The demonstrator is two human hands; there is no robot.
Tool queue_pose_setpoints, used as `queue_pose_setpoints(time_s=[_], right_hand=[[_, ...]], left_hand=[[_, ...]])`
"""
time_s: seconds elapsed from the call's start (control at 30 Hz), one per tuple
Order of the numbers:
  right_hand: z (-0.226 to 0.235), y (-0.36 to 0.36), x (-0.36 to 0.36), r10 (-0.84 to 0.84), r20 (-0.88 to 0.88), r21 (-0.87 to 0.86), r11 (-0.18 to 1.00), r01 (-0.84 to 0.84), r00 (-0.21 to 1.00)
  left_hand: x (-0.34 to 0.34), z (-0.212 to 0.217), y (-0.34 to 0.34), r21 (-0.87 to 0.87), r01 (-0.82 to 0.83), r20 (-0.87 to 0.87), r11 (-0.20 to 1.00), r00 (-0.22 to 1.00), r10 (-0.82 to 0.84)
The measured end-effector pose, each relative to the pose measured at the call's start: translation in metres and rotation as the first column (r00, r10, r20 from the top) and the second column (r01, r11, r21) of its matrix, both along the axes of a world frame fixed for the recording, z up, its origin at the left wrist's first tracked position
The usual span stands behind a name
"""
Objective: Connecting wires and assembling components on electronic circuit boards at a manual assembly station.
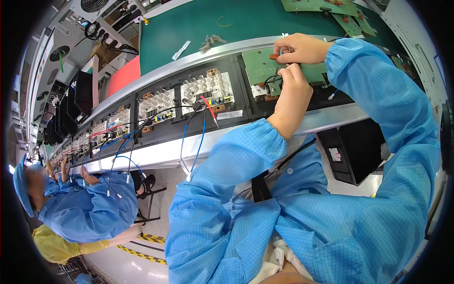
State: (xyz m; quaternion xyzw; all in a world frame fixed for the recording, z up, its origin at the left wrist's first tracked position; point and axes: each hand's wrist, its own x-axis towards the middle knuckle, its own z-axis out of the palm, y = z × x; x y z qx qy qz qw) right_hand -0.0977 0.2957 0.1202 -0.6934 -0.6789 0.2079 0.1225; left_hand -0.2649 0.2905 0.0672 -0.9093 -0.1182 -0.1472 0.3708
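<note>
My right hand point(302, 48) reaches in from the right, its fingers closed on a small orange-brown block point(273, 56) at the top of a green plate point(257, 66). Just below it is my left hand point(294, 97), with thumb and fingers pinched together over the same plate. Whatever lies in that pinch is hidden, though black wires point(270, 79) run close to the fingertips. Under the plate's lower edge part of a white circuit board point(258, 91) shows in a black tray. To the left sits another circuit board point(208, 90) with clear upright parts and a small digit display.
More boards point(156, 105) line the metal-edged rail leftward, with red, black and blue leads hanging. Behind lies a green mat point(255, 21) with loose metal parts point(211, 41) and green plates point(321, 5). A black bin point(352, 151) stands below. A co-worker point(90, 203) works at far left.
</note>
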Motion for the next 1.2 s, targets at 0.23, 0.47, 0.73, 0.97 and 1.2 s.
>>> queue_pose_setpoints(time_s=[0.23,0.47,0.73,0.97,1.2], right_hand=[[-0.001,0.012,-0.021,-0.115,0.321,0.006,0.993,0.119,0.94],[-0.028,0.025,0.003,-0.156,0.142,0.205,0.971,0.125,0.977],[-0.016,0.01,0.028,0.254,-0.009,0.18,0.952,-0.248,0.967],[-0.006,0.003,0.033,0.346,0.146,0.164,0.915,-0.368,0.927],[-0.005,0.01,0.039,0.429,0.15,0.071,0.894,-0.442,0.891]], left_hand=[[0.002,0.0,-0.004,-0.002,-0.033,-0.086,0.999,0.996,0.032],[0.004,-0.001,-0.004,0.015,-0.031,-0.106,0.999,0.994,0.032],[0.003,-0.004,0.0,0.049,-0.037,-0.093,0.998,0.995,0.041],[0.003,-0.002,-0.001,-0.003,-0.023,-0.069,1.0,0.997,0.023],[0.003,-0.006,-0.006,-0.009,-0.047,-0.023,0.999,0.999,0.047]])
